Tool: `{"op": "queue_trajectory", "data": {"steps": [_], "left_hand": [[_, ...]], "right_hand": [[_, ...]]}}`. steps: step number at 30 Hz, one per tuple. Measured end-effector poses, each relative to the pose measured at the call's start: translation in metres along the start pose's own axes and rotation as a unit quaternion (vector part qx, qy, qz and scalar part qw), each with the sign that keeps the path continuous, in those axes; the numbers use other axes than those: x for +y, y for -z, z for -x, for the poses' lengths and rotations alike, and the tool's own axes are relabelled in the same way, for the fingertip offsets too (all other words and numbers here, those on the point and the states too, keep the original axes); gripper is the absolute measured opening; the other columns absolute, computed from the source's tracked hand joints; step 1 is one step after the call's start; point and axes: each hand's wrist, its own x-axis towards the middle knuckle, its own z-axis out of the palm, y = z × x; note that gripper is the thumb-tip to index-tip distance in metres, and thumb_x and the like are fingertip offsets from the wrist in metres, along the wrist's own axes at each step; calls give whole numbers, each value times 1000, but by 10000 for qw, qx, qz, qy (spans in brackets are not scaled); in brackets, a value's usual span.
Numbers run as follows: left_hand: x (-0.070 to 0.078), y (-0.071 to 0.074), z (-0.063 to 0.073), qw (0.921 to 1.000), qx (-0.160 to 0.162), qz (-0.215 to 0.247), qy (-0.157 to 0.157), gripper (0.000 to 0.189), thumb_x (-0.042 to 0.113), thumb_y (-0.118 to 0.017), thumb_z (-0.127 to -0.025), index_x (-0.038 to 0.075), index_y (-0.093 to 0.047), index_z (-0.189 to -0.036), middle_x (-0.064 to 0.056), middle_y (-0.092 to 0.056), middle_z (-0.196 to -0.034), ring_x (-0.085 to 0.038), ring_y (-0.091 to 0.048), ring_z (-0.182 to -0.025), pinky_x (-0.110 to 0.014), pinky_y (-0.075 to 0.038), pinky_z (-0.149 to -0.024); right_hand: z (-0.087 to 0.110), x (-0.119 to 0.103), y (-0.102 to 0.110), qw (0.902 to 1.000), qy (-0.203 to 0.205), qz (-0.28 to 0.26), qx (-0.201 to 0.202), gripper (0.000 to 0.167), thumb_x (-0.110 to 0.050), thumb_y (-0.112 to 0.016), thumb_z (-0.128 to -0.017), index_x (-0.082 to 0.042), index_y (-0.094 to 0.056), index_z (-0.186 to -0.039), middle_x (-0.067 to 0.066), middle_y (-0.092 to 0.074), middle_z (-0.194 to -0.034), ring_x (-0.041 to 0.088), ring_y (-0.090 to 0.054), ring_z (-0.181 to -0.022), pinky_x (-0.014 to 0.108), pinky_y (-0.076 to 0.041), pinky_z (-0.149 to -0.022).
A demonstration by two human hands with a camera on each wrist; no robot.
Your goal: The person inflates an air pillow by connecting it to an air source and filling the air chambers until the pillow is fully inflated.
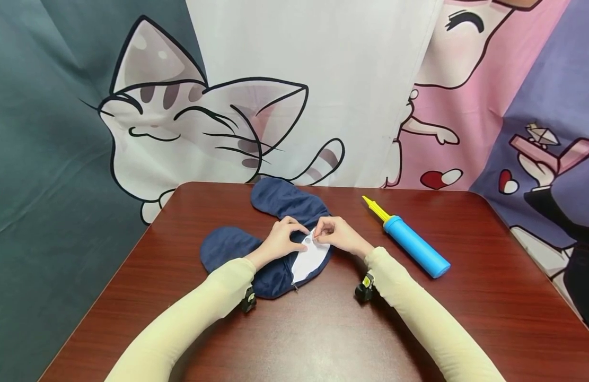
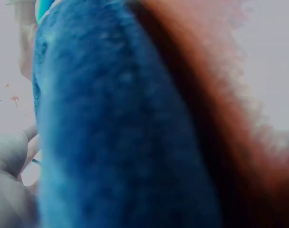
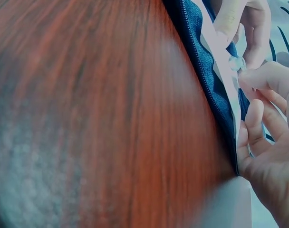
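Observation:
A navy fabric U-shaped neck pillow [image 1: 284, 199] lies on the table, its zipper [image 3: 201, 78] undone along the near curve. Through that opening shows a white inner bladder [image 1: 307, 263] with a small clear valve [image 3: 237, 63]. My left hand [image 1: 281, 239] holds the bladder, thumb and forefinger to either side of the valve. From the other side, my right hand [image 1: 341, 235] pinches at the valve with thumb and forefinger. Navy cloth [image 2: 111, 114] fills most of the left wrist view and hides much of the left hand [image 2: 11, 180].
A blue hand pump [image 1: 415, 246] with a yellow nozzle [image 1: 376, 208] lies right of the pillow, nozzle pointing away. The brown wooden table [image 1: 294, 339] ends at a cartoon-printed cloth [image 1: 323, 95] behind it. Small black cameras [image 1: 364, 291] sit on both wrists.

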Motion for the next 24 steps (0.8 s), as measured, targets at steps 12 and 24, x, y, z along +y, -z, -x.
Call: {"op": "queue_trajectory", "data": {"steps": [12, 24], "left_hand": [[-3, -4, -2, 9994, 323, 47, -137, 19, 16, -82, -80, 15, -77, -97, -10, -61, -102, -24, -53, -92, -36, -44, -83], [-3, -8, 0, 9983, 465, -50, -347, 12, 14, -80, -80, 15, -77, -92, -6, -67, -96, -22, -56, -87, -34, -44, -81]], "right_hand": [[1, 4, 2, 9999, -86, -50, 72, 8, -5, -72, -87, 0, -66, -89, 13, -70, -91, 7, -53, -68, 18, -42, -63], [5, 3, 0, 9997, -148, 169, 8, 6, -5, -72, -88, -3, -67, -88, 3, -65, -82, 8, -52, -67, 18, -40, -61]]}}
